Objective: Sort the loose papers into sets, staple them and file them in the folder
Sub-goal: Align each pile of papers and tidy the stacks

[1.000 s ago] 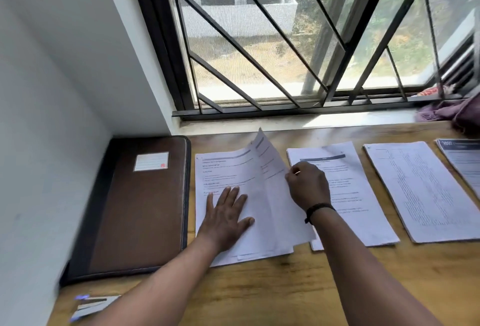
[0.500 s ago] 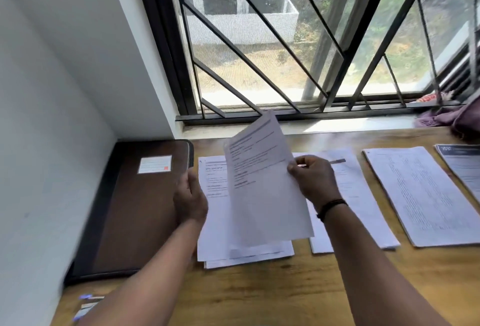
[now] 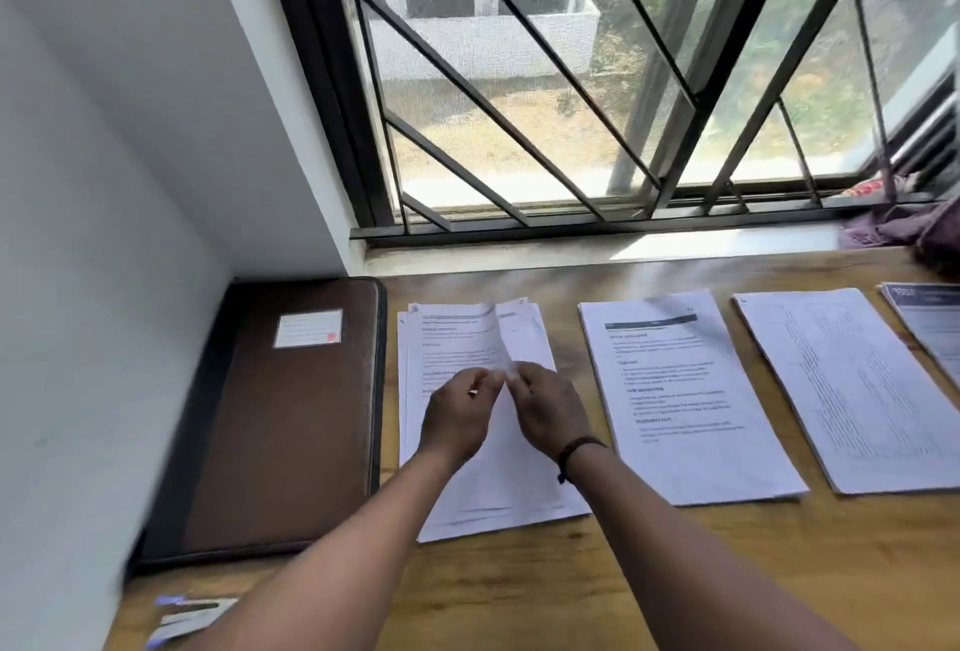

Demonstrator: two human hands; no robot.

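Both hands meet over the leftmost paper stack (image 3: 483, 474), which lies flat on the wooden desk (image 3: 675, 572). Left hand (image 3: 457, 416) and right hand (image 3: 548, 411) each have fingers curled, grip pinched on the lower edge of a top sheet (image 3: 462, 338) that is bent up and blurred; exact finger contact is hard to read. Black band on the right wrist. Closed brown folder (image 3: 291, 422) with a white label lies at 9 o'clock of the stack, just beside it, against the wall. At 3 o'clock sits a second paper set (image 3: 685, 390), then a third paper set (image 3: 852, 385), then a dark-headed sheet (image 3: 930, 323) cut by the frame edge. A stapler-like object (image 3: 192, 616), blurred, lies at 7 o'clock near the desk's front edge. Purple cloth (image 3: 904, 229) at 1 o'clock by the barred window (image 3: 571, 79).
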